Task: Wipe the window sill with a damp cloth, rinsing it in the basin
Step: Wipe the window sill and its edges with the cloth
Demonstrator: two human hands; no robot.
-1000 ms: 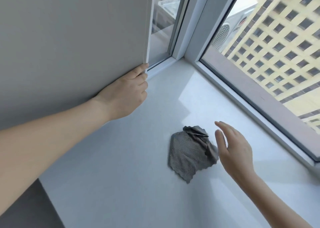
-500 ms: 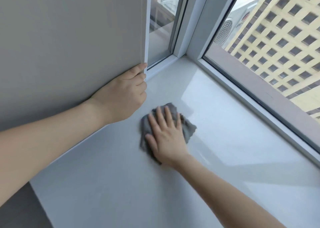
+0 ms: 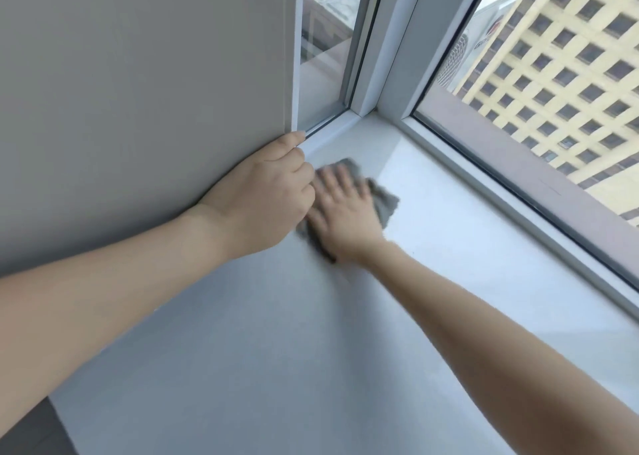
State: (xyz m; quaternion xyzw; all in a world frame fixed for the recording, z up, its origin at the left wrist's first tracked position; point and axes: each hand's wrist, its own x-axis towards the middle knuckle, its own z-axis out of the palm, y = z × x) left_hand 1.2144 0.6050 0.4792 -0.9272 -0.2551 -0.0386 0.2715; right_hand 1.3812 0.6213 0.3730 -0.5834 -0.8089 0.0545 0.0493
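Observation:
A grey cloth [image 3: 386, 203] lies on the pale window sill [image 3: 449, 254], close to the far left corner. My right hand [image 3: 345, 212] presses flat on it with straight, spread fingers and covers most of it, and both look motion-blurred. My left hand [image 3: 266, 191] rests on the sill against the grey wall [image 3: 138, 91]. Its index finger touches the wall's end edge, its other fingers are loosely curled, and it holds nothing. No basin is in view.
The window frame [image 3: 518, 195] runs along the sill's right side, with a narrow side pane [image 3: 321, 57] beyond the wall's edge. The sill's near left edge [image 3: 62, 416] drops off to a dark floor. Outside are an air-conditioner unit [image 3: 473, 46] and a building.
My right hand came down onto the cloth and slid it left and toward the far corner, up beside my left hand. The left hand stayed at the wall's edge.

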